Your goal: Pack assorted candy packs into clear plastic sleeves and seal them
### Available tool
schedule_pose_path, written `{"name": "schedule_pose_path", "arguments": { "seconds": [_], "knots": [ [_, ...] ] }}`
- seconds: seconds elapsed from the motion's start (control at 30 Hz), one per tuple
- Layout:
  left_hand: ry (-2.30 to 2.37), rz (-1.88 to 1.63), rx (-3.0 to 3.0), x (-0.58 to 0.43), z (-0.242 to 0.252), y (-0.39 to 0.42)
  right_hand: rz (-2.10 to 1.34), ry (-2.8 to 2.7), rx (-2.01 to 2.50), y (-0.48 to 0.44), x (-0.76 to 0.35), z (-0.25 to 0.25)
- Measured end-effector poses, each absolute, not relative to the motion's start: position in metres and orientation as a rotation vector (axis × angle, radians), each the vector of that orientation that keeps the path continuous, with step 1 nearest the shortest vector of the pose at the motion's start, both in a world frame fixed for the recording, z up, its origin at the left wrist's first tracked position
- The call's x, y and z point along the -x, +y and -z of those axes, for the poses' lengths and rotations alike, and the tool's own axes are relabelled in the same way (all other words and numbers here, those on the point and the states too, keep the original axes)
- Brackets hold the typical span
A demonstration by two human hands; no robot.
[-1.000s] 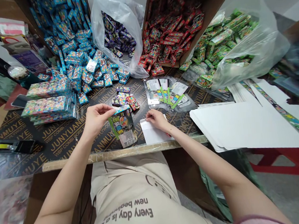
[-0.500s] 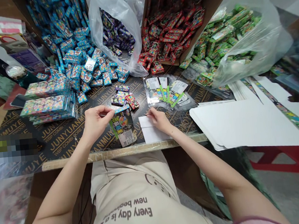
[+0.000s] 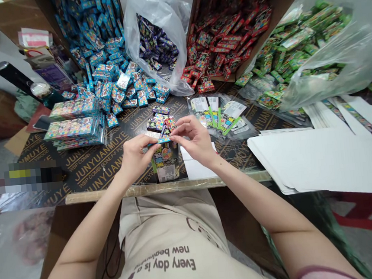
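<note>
My left hand [image 3: 141,155] pinches the left end of a small blue candy box [image 3: 164,140]. At its right end, the thumb of my right hand [image 3: 193,141] touches the box, with the fingers curled above. Just below the blue box lies a black and green printed packet [image 3: 167,162], its upper part partly covered. Behind the fingers are purple boxes [image 3: 155,124] and a red box [image 3: 170,124], partly hidden by my right fingers. A white card [image 3: 196,168] lies under my right wrist, near the table's edge.
Blue boxes [image 3: 105,70], a bag of purple boxes [image 3: 158,42], red boxes [image 3: 219,41] and bagged green boxes [image 3: 295,47] line the back. Wrapped packs [image 3: 74,123] are stacked left. Printed packets [image 3: 219,115] and white card sheets [image 3: 304,155] lie right.
My right hand has left the white card and moved up and left to the blue box. My left hand still holds that box. The whole view has shifted slightly.
</note>
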State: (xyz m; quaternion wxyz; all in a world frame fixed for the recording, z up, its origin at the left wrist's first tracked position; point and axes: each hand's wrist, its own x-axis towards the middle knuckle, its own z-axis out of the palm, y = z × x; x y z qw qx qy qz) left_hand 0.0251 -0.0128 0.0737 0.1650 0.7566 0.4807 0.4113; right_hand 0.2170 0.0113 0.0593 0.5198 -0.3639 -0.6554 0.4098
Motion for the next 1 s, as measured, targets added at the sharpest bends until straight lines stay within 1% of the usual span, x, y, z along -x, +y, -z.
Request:
{"name": "schedule_pose_path", "arguments": {
  "seconds": [0.07, 0.23, 0.33, 0.43, 0.53, 0.6, 0.67, 0.77, 0.9, 1.0],
  "knots": [
    [1.366, -1.165, -2.182, -0.026, -0.072, -0.014, -0.878, -1.603, 0.900, 0.008, -0.217, -0.055],
    [1.236, -1.212, -2.337, -0.028, -0.061, -0.014, -0.429, -1.826, 0.844, -0.006, -0.229, -0.044],
    [1.218, -1.210, -2.406, -0.026, -0.055, -0.014, -0.374, -1.928, 0.840, -0.007, -0.237, -0.053],
    [1.209, -1.196, -2.418, -0.024, -0.054, -0.015, -0.352, -1.813, 0.933, 0.000, -0.241, -0.076],
    [1.207, -1.223, -2.362, -0.025, -0.057, -0.017, -0.477, -1.723, 0.942, 0.010, -0.241, -0.101],
    [1.232, -1.237, -2.312, -0.026, -0.059, -0.018, -0.603, -1.749, 0.911, 0.015, -0.240, -0.113],
    [1.258, -1.248, -2.276, -0.027, -0.059, -0.018, -0.659, -1.803, 0.895, 0.019, -0.239, -0.121],
    [1.234, -1.247, -2.268, -0.026, -0.059, -0.018, -0.747, -1.882, 0.890, 0.024, -0.238, -0.127],
    [1.241, -1.281, -2.265, -0.025, -0.056, -0.017, -1.086, -1.869, 0.828, 0.031, -0.236, -0.129],
    [1.307, -1.316, -2.239, -0.025, -0.053, -0.016, -1.208, -1.856, 0.824, 0.037, -0.233, -0.127]
  ]
}}
